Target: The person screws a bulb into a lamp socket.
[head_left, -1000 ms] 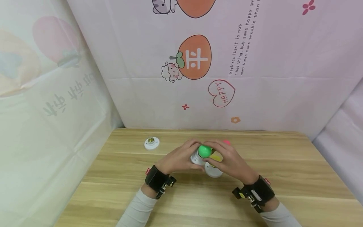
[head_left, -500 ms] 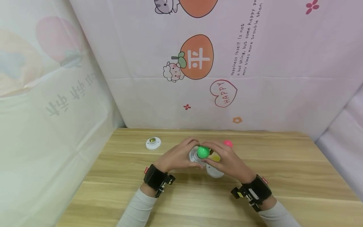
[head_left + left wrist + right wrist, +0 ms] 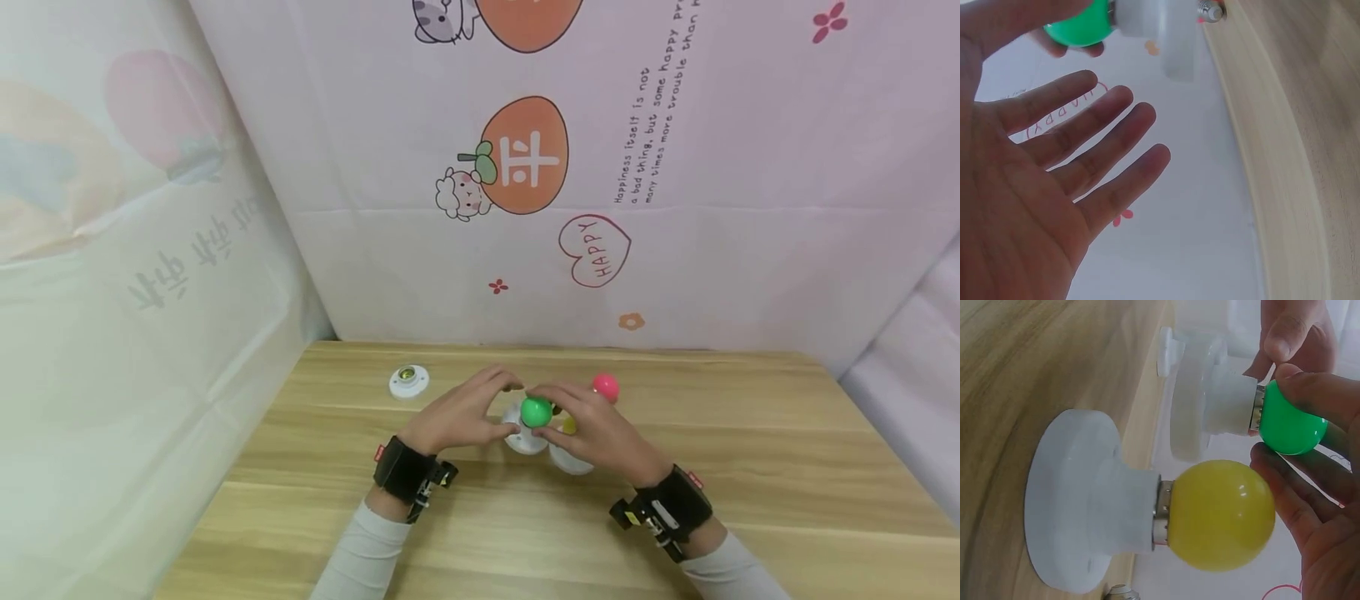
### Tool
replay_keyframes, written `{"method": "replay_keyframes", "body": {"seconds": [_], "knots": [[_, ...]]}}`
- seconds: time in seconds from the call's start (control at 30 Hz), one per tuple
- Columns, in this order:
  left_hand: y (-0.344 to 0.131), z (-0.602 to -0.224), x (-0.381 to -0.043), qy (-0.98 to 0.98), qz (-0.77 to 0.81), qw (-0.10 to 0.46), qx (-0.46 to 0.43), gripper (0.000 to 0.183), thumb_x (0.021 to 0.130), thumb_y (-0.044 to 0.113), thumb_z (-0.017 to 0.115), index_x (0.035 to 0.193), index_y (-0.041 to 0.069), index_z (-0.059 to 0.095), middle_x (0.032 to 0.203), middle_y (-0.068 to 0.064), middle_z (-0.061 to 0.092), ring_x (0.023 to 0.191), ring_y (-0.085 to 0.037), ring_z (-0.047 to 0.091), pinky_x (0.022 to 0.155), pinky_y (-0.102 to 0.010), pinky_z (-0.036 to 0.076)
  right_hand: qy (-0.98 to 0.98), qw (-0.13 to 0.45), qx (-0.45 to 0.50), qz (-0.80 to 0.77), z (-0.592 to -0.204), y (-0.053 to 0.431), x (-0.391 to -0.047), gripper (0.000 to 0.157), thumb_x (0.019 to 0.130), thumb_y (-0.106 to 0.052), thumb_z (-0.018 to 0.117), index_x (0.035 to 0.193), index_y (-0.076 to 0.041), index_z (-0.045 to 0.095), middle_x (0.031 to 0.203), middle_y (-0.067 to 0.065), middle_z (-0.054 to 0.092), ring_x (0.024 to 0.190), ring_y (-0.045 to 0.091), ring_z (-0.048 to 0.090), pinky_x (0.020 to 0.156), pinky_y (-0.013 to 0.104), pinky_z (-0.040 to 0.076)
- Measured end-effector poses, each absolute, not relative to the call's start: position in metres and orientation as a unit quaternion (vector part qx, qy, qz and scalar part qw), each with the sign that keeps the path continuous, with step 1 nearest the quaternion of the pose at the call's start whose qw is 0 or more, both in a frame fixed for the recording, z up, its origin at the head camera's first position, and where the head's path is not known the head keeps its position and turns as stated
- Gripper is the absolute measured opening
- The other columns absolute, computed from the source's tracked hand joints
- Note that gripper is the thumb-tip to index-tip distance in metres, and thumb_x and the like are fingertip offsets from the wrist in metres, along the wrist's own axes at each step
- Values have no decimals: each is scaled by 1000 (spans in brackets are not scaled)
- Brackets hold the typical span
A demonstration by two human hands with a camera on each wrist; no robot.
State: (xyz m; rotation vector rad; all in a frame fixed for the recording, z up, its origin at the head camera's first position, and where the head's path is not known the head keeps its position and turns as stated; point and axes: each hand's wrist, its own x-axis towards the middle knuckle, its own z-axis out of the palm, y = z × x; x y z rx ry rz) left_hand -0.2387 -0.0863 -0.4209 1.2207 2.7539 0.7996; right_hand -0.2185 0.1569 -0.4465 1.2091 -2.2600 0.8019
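1. Your right hand (image 3: 603, 429) holds the glossy green round bulb (image 3: 536, 412), thumb on one side and fingers on the other.
2. That green bulb sits at the mouth of a white, round-based lamp socket (image 3: 1232, 403); a narrow band of its silver metal collar shows between the green globe and the white rim.
3. Your left hand (image 3: 453, 418) is spread wide, its four fingers extended and apart in the left wrist view, the thumb held away from them. It arches beside the same socket; whether the thumb tip touches the base, you cannot tell from these views.
4. Just beside, on your right, a glossy yellow round bulb (image 3: 1221, 515) stands in a second white round-based socket (image 3: 1075, 500), its metal collar likewise showing. From the head view, your right hand partly covers both.
5. Beyond your right hand, a pink round bulb (image 3: 606, 387) lies on the wood-grained table (image 3: 480, 533).
6. Well apart on your left, near the table's far edge, a third white round socket (image 3: 408, 389) shows its brass-coloured inside.
7. Behind everything hangs a white cloth (image 3: 390, 275) printed with orange fruit, lettering and a red heart outline.
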Motion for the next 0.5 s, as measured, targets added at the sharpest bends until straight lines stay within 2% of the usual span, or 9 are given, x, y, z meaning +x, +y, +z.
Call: {"method": "replay_keyframes", "body": {"seconds": [0.27,0.5], "knots": [[-93,-421,-241,885,260,14,386,35,90,31,66,121,20,55,119,1,58,109,-10,52,91,-29,48,-838,197,430,272,-452,154,-219,55,77,-24,80,126,-9,60,123,3,63,108,12,58,89,28,52],[-98,-420,-243,885,255,13,390,31,92,31,64,119,19,57,110,1,63,101,-9,56,86,-27,50,-850,194,420,254,-457,151,-219,54,76,-26,81,124,-10,61,121,2,64,111,11,57,91,30,51]]}}
